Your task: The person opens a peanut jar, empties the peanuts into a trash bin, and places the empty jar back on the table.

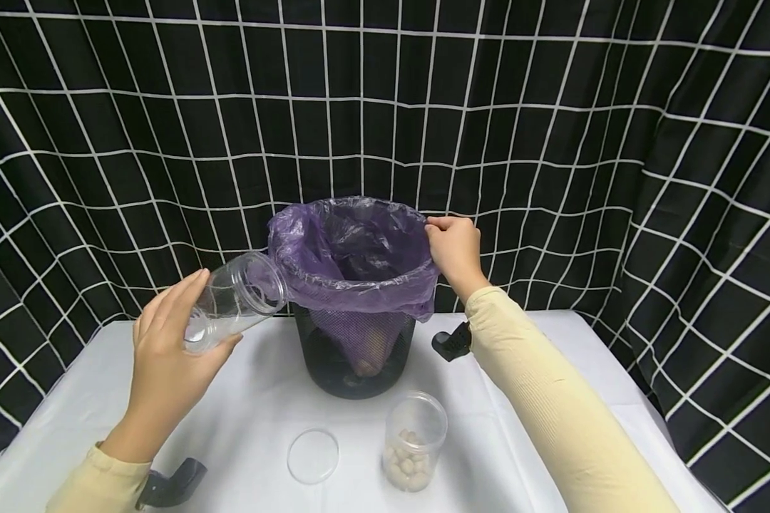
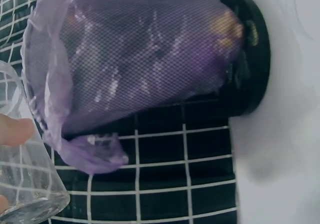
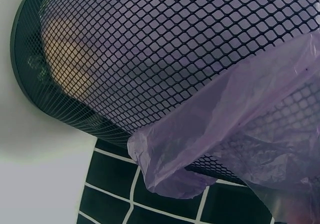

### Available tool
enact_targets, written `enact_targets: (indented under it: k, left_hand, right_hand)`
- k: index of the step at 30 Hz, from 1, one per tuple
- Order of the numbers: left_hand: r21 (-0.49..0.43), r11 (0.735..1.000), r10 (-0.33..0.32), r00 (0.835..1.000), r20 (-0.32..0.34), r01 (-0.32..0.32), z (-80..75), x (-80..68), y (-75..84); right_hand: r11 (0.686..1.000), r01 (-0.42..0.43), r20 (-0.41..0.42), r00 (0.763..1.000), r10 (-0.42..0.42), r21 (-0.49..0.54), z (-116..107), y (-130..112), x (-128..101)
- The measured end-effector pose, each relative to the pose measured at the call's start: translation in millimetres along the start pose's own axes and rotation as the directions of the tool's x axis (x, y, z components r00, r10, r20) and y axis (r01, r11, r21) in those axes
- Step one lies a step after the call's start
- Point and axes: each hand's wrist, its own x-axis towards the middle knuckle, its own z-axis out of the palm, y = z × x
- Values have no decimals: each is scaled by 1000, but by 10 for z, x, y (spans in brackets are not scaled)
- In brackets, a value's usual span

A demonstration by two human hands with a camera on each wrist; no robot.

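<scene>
Two hands were busy: the left hand (image 1: pixel 167 349) had its fingers wrapped round a clear, smooth plastic jar (image 1: pixel 234 299), tipped on its side with its open mouth just beside the rim of the black wire-mesh bin (image 1: pixel 353 356), while the right hand (image 1: pixel 454 246) pinched the thin, crinkly purple plastic bag (image 1: pixel 353 249) at the bin's far edge. I think tipping would have gone best with the jar's mouth right over the bag. Nearby on the white tablecloth (image 1: pixel 552 342) sat a round clear lid (image 1: pixel 313 456) and a second clear jar with pale lumps inside (image 1: pixel 413 442).

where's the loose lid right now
In the head view the lid lies flat on the table in front of the bin, just left of the jar of pale pieces.
</scene>
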Motion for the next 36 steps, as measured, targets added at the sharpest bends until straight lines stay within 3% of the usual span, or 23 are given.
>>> enact_targets:
  k: [12,16,18,21,24,36]
  left_hand:
    - [-12,988,-152,988,0,152,-129,-307,-110]
    - [-26,972,-232,972,22,233,-147,-394,-127]
    - [-35,947,-317,947,44,319,-150,-429,-133]
    - [-22,891,-452,889,74,454,-152,-489,-143]
    - [-11,845,-532,841,100,535,-144,-559,-154]
    - [-62,743,-644,736,207,667,-25,-824,-149]
  right_hand:
    - [1000,-2,5,1000,2,-6,4,-24,0]
    - [1000,-1,-1,1000,0,-14,4,-33,-2]
    - [1000,1,-5,1000,-1,-21,7,-31,0]
    - [1000,1,-2,1000,-1,-24,17,-27,3]
    - [1000,-1,2,1000,1,-22,25,-27,1]
    - [1000,-2,-8,1000,2,-4,12,-20,4]
